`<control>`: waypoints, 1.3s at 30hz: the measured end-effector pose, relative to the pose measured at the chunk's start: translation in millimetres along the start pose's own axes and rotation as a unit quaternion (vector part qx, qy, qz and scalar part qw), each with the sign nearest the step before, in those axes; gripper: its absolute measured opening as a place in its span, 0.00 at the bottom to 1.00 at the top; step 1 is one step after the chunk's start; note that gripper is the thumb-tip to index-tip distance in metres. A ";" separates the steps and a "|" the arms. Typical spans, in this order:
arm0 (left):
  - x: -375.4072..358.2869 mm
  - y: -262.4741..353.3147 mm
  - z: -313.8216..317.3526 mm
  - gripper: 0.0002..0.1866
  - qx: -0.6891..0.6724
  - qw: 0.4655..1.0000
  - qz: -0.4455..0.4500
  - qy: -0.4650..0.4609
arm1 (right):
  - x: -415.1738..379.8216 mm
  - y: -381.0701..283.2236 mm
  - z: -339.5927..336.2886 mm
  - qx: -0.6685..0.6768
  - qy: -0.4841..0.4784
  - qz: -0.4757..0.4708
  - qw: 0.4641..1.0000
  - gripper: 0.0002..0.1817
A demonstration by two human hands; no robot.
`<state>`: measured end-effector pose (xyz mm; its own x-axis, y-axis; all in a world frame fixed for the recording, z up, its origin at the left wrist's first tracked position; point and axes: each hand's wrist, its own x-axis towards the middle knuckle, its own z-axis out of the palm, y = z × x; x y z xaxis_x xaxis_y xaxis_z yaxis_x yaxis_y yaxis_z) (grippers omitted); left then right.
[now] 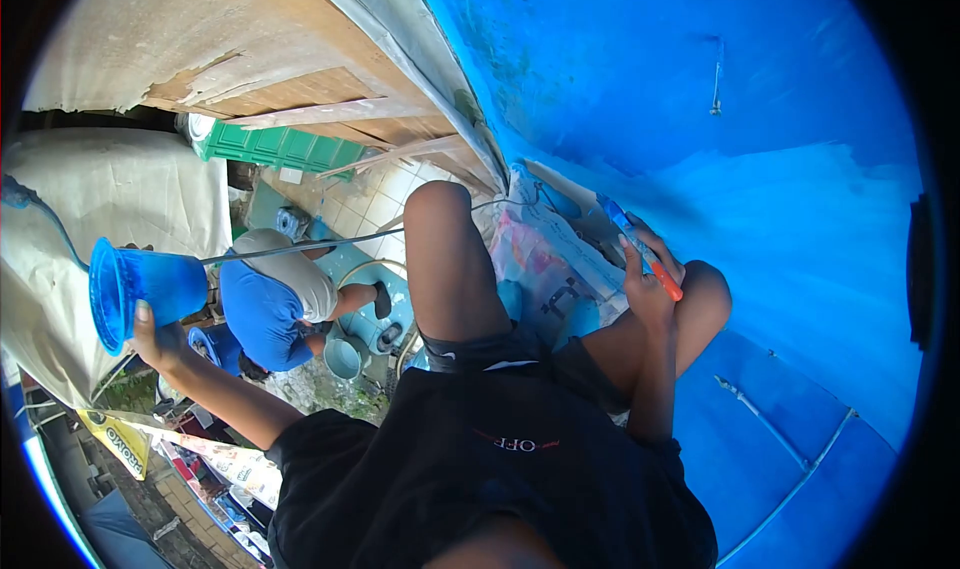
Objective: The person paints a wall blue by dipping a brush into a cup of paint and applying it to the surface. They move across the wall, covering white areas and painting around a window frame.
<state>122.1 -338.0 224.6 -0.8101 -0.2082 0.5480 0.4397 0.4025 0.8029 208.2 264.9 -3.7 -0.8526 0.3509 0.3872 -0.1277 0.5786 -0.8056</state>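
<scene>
My left hand, out to the left, grips a translucent blue plastic bucket at its side near the rim. The bucket is tilted and its inside wall is wet with blue paint. Over by my right knee, my right hand is closed round a paintbrush. Its bristle end is blue with paint and points up and left; the end of the handle is orange. Beside the brush stands a wall, painted in a darker and a lighter blue.
Far below, a person in a blue shirt bends near a grey bucket and a hose. A grey cable crosses the view above them. Pipes run along the wall at lower right. A green crate lies at the back.
</scene>
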 end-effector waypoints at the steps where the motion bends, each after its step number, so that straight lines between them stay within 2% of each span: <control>1: -7.5 20.8 29.5 0.48 0.044 0.999 0.017 0.021 | 0.1 2.2 0.8 0.001 0.002 -0.005 1.000 0.07; 3: -18.1 49.4 62.9 0.50 0.073 0.997 0.039 0.013 | 0.3 8.8 2.8 0.008 0.002 0.025 1.000 0.07; 6: -26.6 65.9 80.2 0.55 0.128 0.990 0.060 0.001 | 4.3 8.6 4.4 -0.010 -0.004 -0.013 1.000 0.07; 7: -31.0 66.2 82.4 0.54 0.120 0.991 0.050 0.013 | 4.0 7.7 5.9 -0.010 -0.007 -0.017 1.000 0.07; 9: -40.1 69.1 84.4 0.54 0.106 0.993 0.032 0.038 | 1.5 5.5 7.9 0.043 -0.020 0.036 0.998 0.07; 13: -46.8 70.0 86.9 0.53 0.084 0.993 0.024 0.077 | 1.8 10.3 10.2 0.014 0.000 -0.024 1.000 0.06; 16: -65.2 60.4 95.2 0.47 0.001 0.999 0.004 0.043 | 1.7 14.4 11.1 0.053 0.005 0.019 0.998 0.06; 18: -72.8 64.0 125.2 0.51 -0.030 0.999 0.007 0.014 | 6.1 15.9 11.3 0.066 0.025 0.070 0.995 0.08; 20: -77.3 70.0 153.6 0.56 -0.057 0.998 -0.009 -0.011 | 11.2 16.2 11.7 0.054 0.017 0.036 0.998 0.08; 23: -88.2 60.1 175.7 0.58 -0.081 0.996 -0.019 -0.011 | 15.9 15.2 19.1 0.053 -0.004 -0.024 0.998 0.08; 25: -94.5 59.8 186.7 0.56 -0.072 0.989 -0.126 -0.038 | 18.1 15.3 26.2 0.075 -0.013 -0.072 0.995 0.08; 26: -99.5 61.1 191.2 0.53 -0.052 0.988 -0.138 -0.035 | 17.7 13.0 25.0 0.076 -0.016 -0.083 0.993 0.08; 28: -97.9 60.3 200.0 0.41 -0.090 0.984 -0.119 -0.095 | 17.4 7.8 24.8 0.064 -0.003 -0.054 0.996 0.08; 31: -100.5 60.4 216.8 0.34 -0.097 0.983 -0.110 -0.109 | 7.3 6.5 17.9 0.052 0.014 -0.029 0.998 0.08; 34: -98.5 52.7 225.8 0.33 -0.150 0.970 -0.143 -0.124 | -3.5 4.8 10.0 0.055 0.041 0.003 0.998 0.08; 39: -97.3 32.2 234.3 0.36 -0.156 0.972 -0.115 -0.132 | -22.0 -10.3 -2.4 0.121 0.128 0.031 0.984 0.07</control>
<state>124.2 -95.9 142.2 -0.9543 -0.0087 0.2987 0.2972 0.0745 0.9519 229.4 253.0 -2.9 -0.7111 0.5713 0.4098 -0.2235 0.3689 -0.9022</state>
